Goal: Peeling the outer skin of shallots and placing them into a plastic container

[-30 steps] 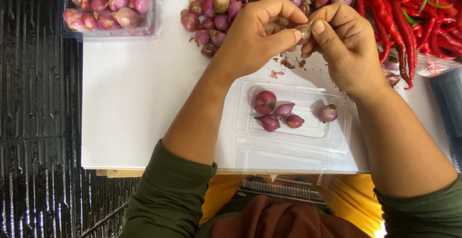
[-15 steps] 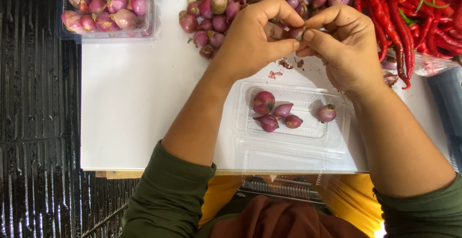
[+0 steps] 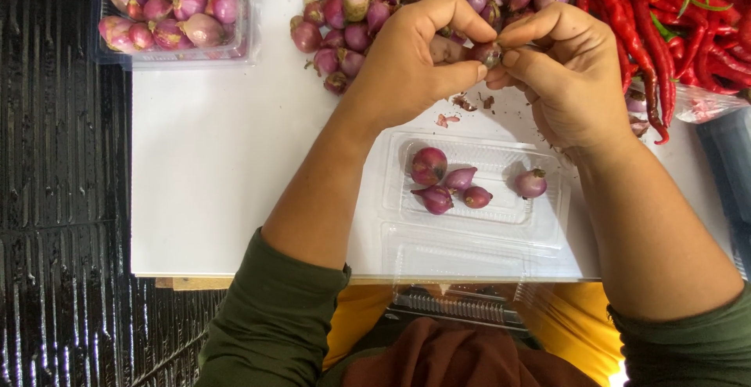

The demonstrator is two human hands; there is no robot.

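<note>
Above clear tray (image 3: 469, 234): left hand (image 3: 415, 62), right hand (image 3: 559, 74) both pinch 1 shallot (image 3: 486, 53).

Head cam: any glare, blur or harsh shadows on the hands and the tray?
Head view: light is even and soft, with only faint shadows under both hands. The left hand and right hand are sharp, as is the shallot pinched between them. The clear tray shows mild sheen along its ridges, no blown-out glare. The white table looks bright but not clipped.
</note>
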